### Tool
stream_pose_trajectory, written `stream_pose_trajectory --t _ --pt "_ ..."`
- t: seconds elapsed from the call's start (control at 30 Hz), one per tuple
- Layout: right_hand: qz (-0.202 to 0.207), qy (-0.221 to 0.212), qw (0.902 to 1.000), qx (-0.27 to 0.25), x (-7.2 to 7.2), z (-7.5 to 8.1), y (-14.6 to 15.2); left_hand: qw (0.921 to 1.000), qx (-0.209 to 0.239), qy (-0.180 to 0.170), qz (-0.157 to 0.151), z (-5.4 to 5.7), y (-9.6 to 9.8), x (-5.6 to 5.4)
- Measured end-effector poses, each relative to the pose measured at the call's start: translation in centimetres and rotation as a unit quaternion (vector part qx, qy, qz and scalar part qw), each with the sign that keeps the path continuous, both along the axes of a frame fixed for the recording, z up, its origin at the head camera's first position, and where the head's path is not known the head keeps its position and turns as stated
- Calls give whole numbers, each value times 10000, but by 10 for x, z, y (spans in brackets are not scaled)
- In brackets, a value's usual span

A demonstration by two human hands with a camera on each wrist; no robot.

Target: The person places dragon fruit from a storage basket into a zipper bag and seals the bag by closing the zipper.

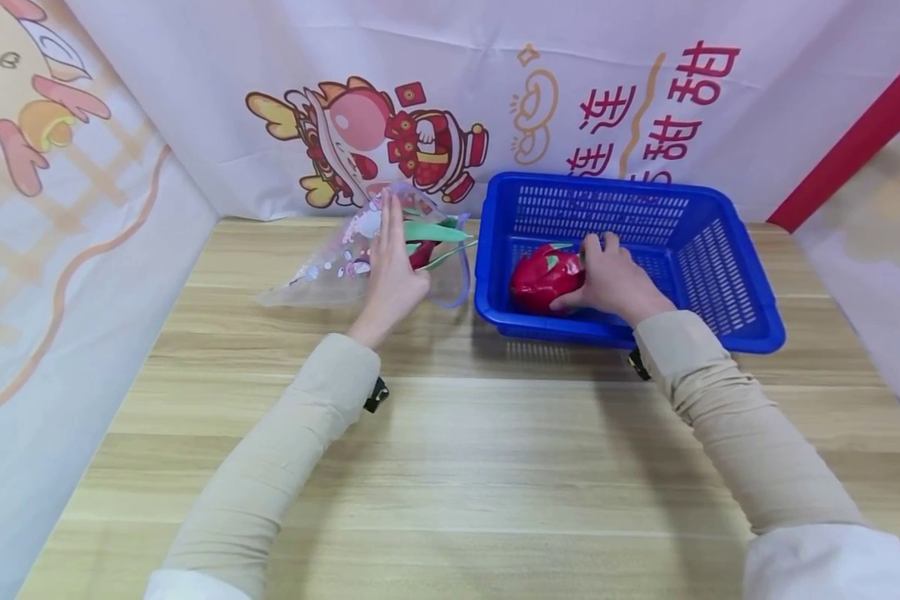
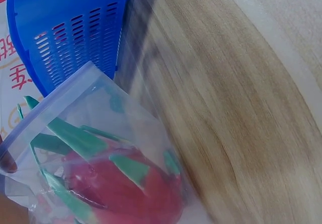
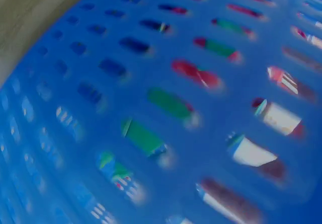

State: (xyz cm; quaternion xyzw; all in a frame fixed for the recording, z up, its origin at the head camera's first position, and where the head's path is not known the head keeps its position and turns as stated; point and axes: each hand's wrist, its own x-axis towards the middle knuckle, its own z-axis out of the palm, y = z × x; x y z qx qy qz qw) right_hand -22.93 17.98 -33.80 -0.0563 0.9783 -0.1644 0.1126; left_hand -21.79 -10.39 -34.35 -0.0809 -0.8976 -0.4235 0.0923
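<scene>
The left hand (image 1: pixel 392 279) reaches forward with fingers straight and together, laid flat against the clear plastic bag (image 1: pixel 345 258) on the wooden table (image 1: pixel 450 450). The right hand (image 1: pixel 611 279) dips into the blue basket (image 1: pixel 720 275), fingers curled round a red dragon fruit (image 1: pixel 543 277) that sits on the basket floor near its left wall. Both forearms wear beige sleeves. The basket stands just right of the bag, its slotted wall filling the right wrist view. Inside the bag lies a second dragon fruit (image 2: pixel 126 189), deep pink with green scales, seen through the film near the bag's open mouth. A printed cloth backdrop (image 1: pixel 495 83) rises behind the table.
</scene>
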Motion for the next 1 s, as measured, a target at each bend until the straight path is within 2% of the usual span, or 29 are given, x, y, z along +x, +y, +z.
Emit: stream_pose_trajectory --t 0.13,0.27,0.57,0.83,1.0 --pt "-55 -86 9998 -171 -1 -6 0 10000 13 -33 21 -1 1 -1" --pt "-91 -195 9998 -46 -2 -9 3 10000 11 -51 44 -1 2 -1" --pt "429 -580 9973 105 -11 -11 18 10000 -7 -53 35 0 2 -1" --pt "537 -618 9955 488 -14 -15 21 10000 23 -48 45 -1 1 -2" --pt "331 -414 9981 320 -11 -18 17 10000 23 -58 41 -1 0 -1"
